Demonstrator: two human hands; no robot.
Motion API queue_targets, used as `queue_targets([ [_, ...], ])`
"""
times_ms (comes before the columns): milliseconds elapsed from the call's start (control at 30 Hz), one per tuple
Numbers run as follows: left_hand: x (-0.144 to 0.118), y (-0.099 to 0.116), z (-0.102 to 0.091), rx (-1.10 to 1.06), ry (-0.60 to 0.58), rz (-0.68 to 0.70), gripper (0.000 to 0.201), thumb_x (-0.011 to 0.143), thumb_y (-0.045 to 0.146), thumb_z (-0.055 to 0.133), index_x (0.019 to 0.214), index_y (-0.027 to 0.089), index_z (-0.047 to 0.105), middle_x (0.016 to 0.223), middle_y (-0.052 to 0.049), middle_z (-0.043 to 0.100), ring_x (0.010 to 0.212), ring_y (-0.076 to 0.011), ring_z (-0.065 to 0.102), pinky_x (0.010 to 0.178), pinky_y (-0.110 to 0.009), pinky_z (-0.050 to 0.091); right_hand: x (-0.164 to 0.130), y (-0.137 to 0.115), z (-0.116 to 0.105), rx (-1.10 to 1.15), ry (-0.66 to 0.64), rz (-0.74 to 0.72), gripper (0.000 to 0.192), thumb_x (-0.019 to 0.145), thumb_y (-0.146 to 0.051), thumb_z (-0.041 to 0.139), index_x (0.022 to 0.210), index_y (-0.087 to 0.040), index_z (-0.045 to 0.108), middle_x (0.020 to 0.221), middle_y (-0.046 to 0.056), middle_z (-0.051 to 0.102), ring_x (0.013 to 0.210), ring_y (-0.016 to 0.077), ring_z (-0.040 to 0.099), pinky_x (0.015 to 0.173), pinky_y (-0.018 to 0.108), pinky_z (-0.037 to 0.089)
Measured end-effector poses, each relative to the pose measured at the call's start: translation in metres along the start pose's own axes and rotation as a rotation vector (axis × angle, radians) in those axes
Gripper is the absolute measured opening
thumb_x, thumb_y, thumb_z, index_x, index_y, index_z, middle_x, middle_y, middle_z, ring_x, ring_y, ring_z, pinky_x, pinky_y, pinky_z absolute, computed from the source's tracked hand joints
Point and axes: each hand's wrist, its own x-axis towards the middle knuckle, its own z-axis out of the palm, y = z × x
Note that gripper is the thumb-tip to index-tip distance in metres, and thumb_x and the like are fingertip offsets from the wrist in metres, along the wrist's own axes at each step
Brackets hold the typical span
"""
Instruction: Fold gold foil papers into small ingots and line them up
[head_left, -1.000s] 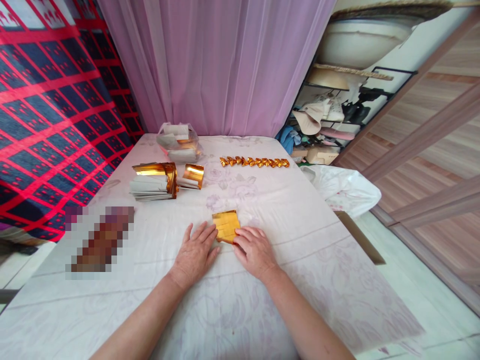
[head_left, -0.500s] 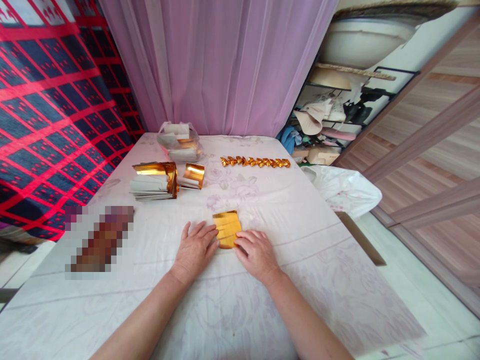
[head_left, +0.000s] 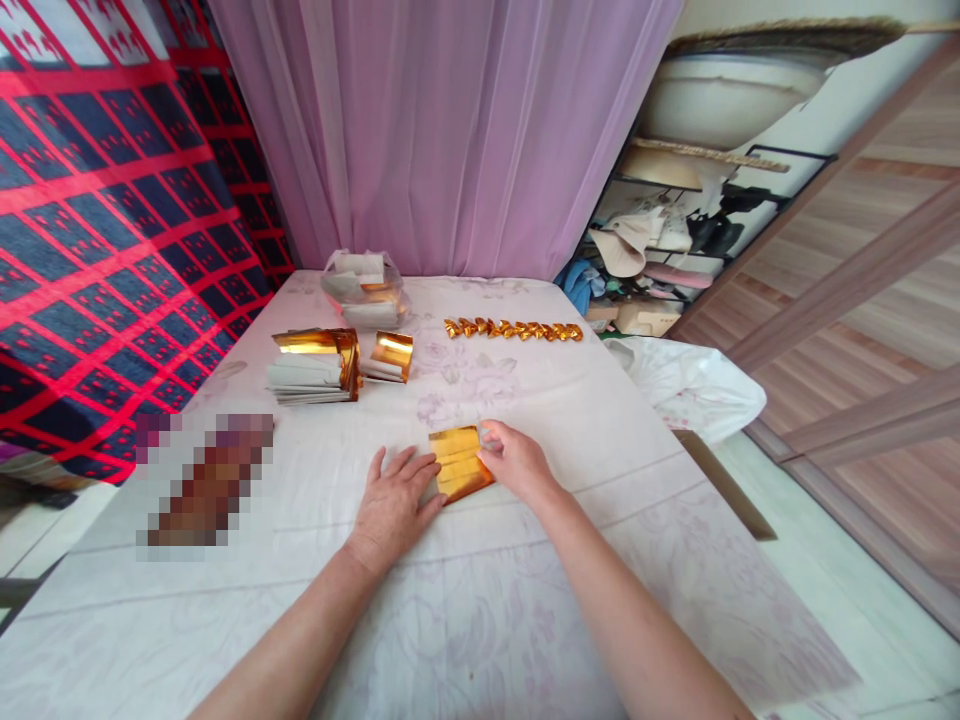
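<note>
1. Gold sheet (head_left: 461, 465) (landmark): lies on the cloth-covered counter (head_left: 652, 570), between the two hands, with crosswise creases.
2. Left hand (head_left: 394, 500): palm down at the left edge of the sheet. Its fingers are extended and released, the tips covering part of that edge.
3. Right hand (head_left: 517, 462): at the far right corner of the sheet. Its fingers are pinching that corner and partly hide it.
4. Large stack (head_left: 315, 370) of gold-and-white sheets: beyond the landmark, to its left. The small stack (head_left: 390, 358) beside it stands between the landmark and the clear bag (head_left: 364, 290), which contains more sheets.
5. Row of folded gold pieces (head_left: 514, 330): beyond the landmark, slightly right.
6. Pixelated item (head_left: 214, 480): left of the landmark, well apart; identity cannot be determined.
7. White plastic bag (head_left: 697, 385): right of the landmark, past the counter's edge.
8. Purple curtain (head_left: 450, 140): farthest beyond the landmark, behind the counter.
</note>
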Motion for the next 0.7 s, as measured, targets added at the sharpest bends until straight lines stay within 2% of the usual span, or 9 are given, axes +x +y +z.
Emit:
queue_targets([
  [167, 0.0, 0.0, 0.001, 0.008, 0.014, 0.01, 0.032, 0.087, 0.032, 0.062, 0.117, 0.023, 0.066, 0.127, -0.007, 0.067, 0.127, -0.035, 0.051, 0.111, -0.064, 0.023, 0.016, -0.003, -0.001, 0.026, -0.133, 0.084, 0.043, 0.075, -0.019, 0.069, 0.118, -0.026, 0.064, 0.087, -0.003, 0.075, 0.077, 0.0143, 0.068, 0.068, 0.023, 0.049],
  [233, 0.0, 0.0, 0.001, 0.009, 0.017, 0.015, 0.032, 0.087, 0.032, 0.061, 0.117, 0.023, 0.066, 0.127, -0.007, 0.067, 0.127, -0.0347, 0.052, 0.111, -0.063, 0.023, 0.02, -0.004, -0.003, 0.023, -0.177, 0.115, 0.037, 0.075, -0.021, 0.069, 0.112, -0.024, 0.067, 0.08, -0.003, 0.074, 0.075, 0.0149, 0.068, 0.064, 0.023, 0.047],
  [367, -0.001, 0.001, 0.002, 0.01, 0.008, 0.018, 0.032, 0.088, 0.032, 0.061, 0.118, 0.022, 0.066, 0.127, -0.007, 0.066, 0.127, -0.0344, 0.051, 0.111, -0.063, 0.023, 0.025, -0.006, -0.008, 0.016, -0.237, 0.151, 0.019, 0.075, -0.024, 0.07, 0.093, -0.023, 0.073, 0.08, -0.002, 0.074, 0.075, 0.0152, 0.067, 0.061, 0.022, 0.044],
  [500, -0.001, 0.001, 0.002, 0.019, 0.015, 0.016, 0.033, 0.088, 0.032, 0.061, 0.119, 0.022, 0.066, 0.128, -0.007, 0.066, 0.127, -0.034, 0.051, 0.112, -0.062, 0.023, 0.026, -0.008, -0.011, 0.009, -0.252, 0.146, 0.009, 0.073, -0.023, 0.07, 0.081, -0.022, 0.073, 0.08, -0.002, 0.073, 0.075, 0.015, 0.065, 0.062, 0.022, 0.042],
  [700, -0.001, 0.001, 0.002, 0.024, 0.004, 0.011, 0.035, 0.089, 0.034, 0.061, 0.122, 0.023, 0.065, 0.129, -0.006, 0.065, 0.128, -0.0334, 0.051, 0.114, -0.06, 0.021, 0.021, -0.006, -0.012, 0.03, -0.238, 0.101, 0.003, 0.076, -0.021, 0.067, 0.077, -0.021, 0.069, 0.074, -0.002, 0.07, 0.069, 0.0134, 0.061, 0.06, 0.022, 0.039],
])
